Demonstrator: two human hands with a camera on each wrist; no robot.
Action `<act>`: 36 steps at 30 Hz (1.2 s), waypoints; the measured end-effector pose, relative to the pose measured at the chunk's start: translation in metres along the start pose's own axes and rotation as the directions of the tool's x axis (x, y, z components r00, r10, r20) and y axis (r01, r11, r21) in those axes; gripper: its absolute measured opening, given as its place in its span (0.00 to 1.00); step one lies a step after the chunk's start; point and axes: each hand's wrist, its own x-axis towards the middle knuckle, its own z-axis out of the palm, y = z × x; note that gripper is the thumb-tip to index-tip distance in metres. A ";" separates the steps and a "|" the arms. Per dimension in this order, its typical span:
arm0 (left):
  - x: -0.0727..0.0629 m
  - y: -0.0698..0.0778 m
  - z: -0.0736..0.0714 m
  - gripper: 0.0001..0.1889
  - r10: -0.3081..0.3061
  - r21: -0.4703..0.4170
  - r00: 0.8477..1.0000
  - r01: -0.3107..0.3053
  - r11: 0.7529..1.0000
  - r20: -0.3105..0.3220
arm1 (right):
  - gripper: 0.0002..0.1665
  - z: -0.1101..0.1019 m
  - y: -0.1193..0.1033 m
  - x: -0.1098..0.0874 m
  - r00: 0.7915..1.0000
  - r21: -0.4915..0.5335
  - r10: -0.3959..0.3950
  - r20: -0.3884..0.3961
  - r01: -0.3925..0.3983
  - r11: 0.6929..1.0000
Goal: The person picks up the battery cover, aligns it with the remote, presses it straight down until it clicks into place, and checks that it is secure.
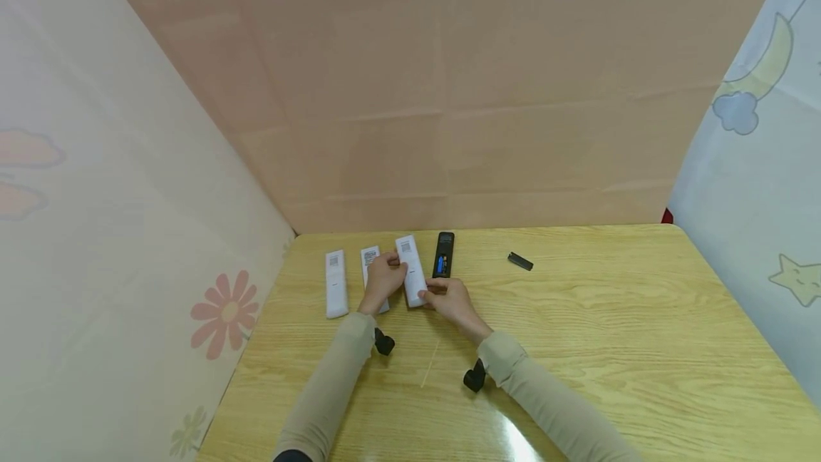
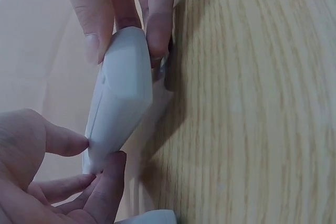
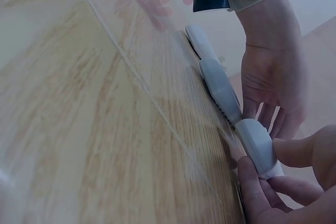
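Both hands hold a white remote control (image 1: 413,278), its back with a printed label facing up, slightly above the table. My left hand (image 1: 385,279) pinches its left long side; in the left wrist view thumb and fingers lie on opposite faces of the white remote (image 2: 123,80). My right hand (image 1: 452,299) grips the near right corner, thumb on one face and fingers on the other, as the right wrist view shows with the remote's end (image 3: 257,142). Partly hidden under my left hand lies another white remote (image 1: 370,257). A black remote (image 1: 443,254), its battery bay uncovered with a blue battery (image 1: 441,264) inside, lies just beyond my right hand.
A third white remote (image 1: 336,284) lies face down at the left. To the right is a small black battery cover (image 1: 520,261). The wooden table (image 1: 609,348) meets a brown paper backdrop (image 1: 513,155) behind and printed white sheets at both sides.
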 end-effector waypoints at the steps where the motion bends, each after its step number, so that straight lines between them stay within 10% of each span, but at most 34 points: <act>1: 0.000 0.000 0.000 0.21 -0.001 0.005 1.000 0.001 1.000 0.000 | 0.24 0.001 0.000 0.000 1.000 -0.001 -0.005 0.002 0.005 1.000; 36: 0.003 0.001 0.005 0.18 0.051 0.150 0.999 -0.050 0.987 0.000 | 0.21 0.005 0.000 0.012 0.983 -0.312 -0.179 0.051 0.186 0.932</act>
